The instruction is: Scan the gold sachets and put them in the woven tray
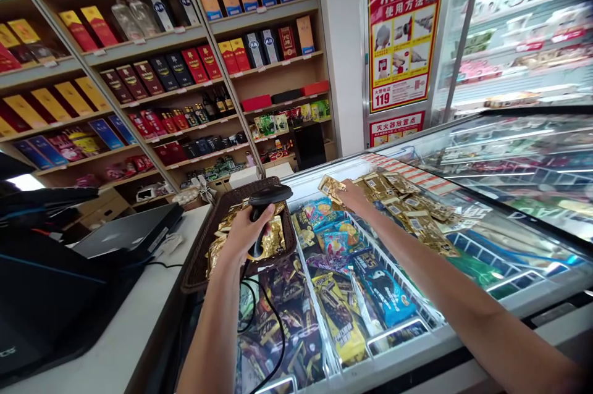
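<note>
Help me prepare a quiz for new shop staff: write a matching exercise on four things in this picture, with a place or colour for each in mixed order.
Column one
1. Black scanner
2. Single gold packet
3. Woven basket
4. Fire-hydrant poster

Column two
A. Brown
B. In the right grip
C. Mainly red and yellow
D. In the left grip

Right pairs: 1-D, 2-B, 3-A, 4-C.

We face a freezer (pixel 393 356) holding wrapped packs (pixel 340 320); a basket (pixel 197 270) of packets (pixel 278 230) sits at its left, beside the counter (pixel 152 276), while other packets (pixel 419 215) lie on its glass top (pixel 491 252) at right and stocked shelves (pixel 273 11) stand behind.
</note>
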`<state>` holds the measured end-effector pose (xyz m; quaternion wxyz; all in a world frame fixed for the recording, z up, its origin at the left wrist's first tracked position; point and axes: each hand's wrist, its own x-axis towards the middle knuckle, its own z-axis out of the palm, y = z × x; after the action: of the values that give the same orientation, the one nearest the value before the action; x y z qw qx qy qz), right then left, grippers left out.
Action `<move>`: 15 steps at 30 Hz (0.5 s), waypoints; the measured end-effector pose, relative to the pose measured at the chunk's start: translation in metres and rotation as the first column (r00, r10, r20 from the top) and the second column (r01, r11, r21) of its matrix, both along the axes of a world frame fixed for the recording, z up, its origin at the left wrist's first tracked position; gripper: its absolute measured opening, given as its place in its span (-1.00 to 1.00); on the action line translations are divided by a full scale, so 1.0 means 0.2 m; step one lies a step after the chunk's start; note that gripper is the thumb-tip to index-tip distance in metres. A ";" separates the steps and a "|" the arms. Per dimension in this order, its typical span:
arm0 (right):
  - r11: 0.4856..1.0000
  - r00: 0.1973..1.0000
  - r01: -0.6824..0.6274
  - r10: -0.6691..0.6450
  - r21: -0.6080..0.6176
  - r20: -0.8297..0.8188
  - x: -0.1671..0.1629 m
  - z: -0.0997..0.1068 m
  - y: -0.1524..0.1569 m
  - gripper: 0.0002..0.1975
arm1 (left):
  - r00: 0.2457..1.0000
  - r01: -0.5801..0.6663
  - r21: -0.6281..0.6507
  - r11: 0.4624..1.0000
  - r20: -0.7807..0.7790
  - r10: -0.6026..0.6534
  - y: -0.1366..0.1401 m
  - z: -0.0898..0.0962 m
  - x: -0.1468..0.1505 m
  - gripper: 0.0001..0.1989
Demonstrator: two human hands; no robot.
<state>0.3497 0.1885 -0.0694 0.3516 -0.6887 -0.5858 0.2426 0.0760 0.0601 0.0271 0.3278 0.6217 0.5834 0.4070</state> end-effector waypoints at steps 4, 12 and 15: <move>0.998 0.990 -0.033 0.038 0.045 -0.135 -0.05 0.09 -0.06 -0.64 | 0.996 -0.014 0.028 1.000 -0.092 0.017 -0.02 0.01 0.00 -0.52; 0.991 0.969 -0.101 0.117 0.085 -0.215 -0.11 0.15 -0.14 -0.69 | 0.986 -0.035 0.055 0.998 -0.163 0.043 -0.01 0.00 0.02 -0.51; 0.990 0.967 -0.107 0.125 0.091 -0.224 -0.12 0.15 -0.14 -0.71 | 0.984 -0.039 0.057 0.998 -0.172 0.048 -0.01 0.01 0.01 -0.51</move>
<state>0.3264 0.1613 -0.0394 0.4284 -0.6065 -0.5897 0.3175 0.0781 0.0581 0.0284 0.2502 0.6504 0.6122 0.3737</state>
